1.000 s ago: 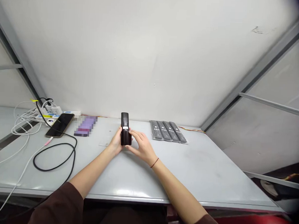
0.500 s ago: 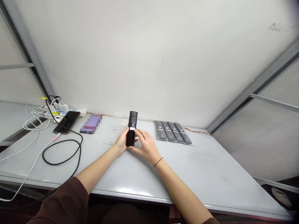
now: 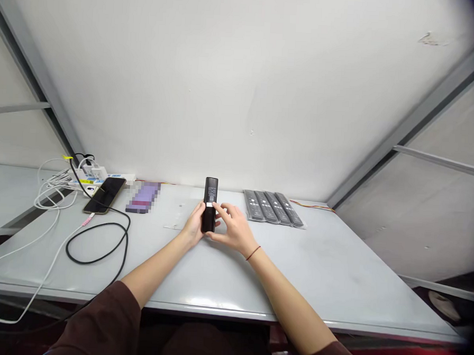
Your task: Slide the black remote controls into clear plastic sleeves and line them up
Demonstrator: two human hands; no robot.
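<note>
At the far left of the grey table point(image 3: 231, 283), a tangle of white cables point(image 3: 49, 197) runs from a power strip point(image 3: 90, 178). Just right of it, a smartphone point(image 3: 104, 195) lies face up, and a black cable point(image 3: 98, 244) loops on the tabletop in front of it. Next comes a flat purple object point(image 3: 142, 197), too pixelated for me to identify, and nearer me, a small clear plastic sheet point(image 3: 173, 224).

My left hand point(image 3: 195, 224) is curled snugly against the lower left side of a black remote control point(image 3: 210, 205), with my fingers wrapped close around its edge. The remote stands upright between my hands, with its lower end near the tabletop and a small white label facing me.

My right hand point(image 3: 234, 229) cups the other side more loosely. Its fingers point(image 3: 227, 211) are slightly spread, with the foremost reaching the remote near the label, and my thumb is low against its base. A thin cord bracelet point(image 3: 252, 253) circles my right wrist.

Further right lie four dark remotes in plastic wrap point(image 3: 272, 207), side by side, with thin colored wires point(image 3: 311, 205) just beyond them.
</note>
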